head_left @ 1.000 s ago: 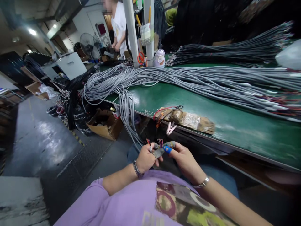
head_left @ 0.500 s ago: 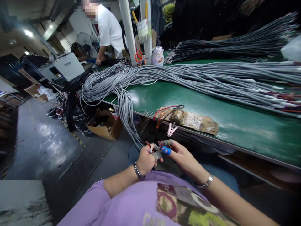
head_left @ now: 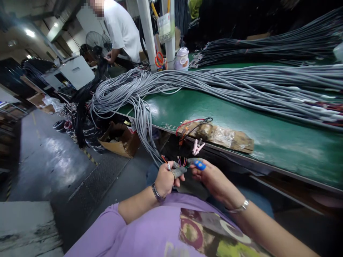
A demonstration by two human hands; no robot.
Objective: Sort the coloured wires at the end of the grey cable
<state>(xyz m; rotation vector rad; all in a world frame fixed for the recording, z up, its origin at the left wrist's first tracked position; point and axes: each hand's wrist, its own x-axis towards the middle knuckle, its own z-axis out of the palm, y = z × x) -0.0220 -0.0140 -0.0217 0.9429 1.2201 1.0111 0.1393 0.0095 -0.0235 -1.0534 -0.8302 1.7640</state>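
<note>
My left hand is closed around the end of a grey cable, its thumb and forefinger wrapped in grey finger covers. Several thin coloured wires fan up from between those fingers. An orange-tipped bit of wire also sticks up beside that hand. To its right, my right hand, with a grey and a blue finger cover, pinches a thin green wire stretched between the hands. Grey cables hang from the bench edge down towards my left hand.
A long bundle of grey cables lies across the green bench. At its edge are a taped cardboard piece with red and black leads and a pink clip. An open carton stands below; a co-worker is behind.
My right hand has moved slightly right, away from the left, and the coloured wires now stand spread apart. The co-worker's hands have risen with dark cables. The view has shifted slightly.
</note>
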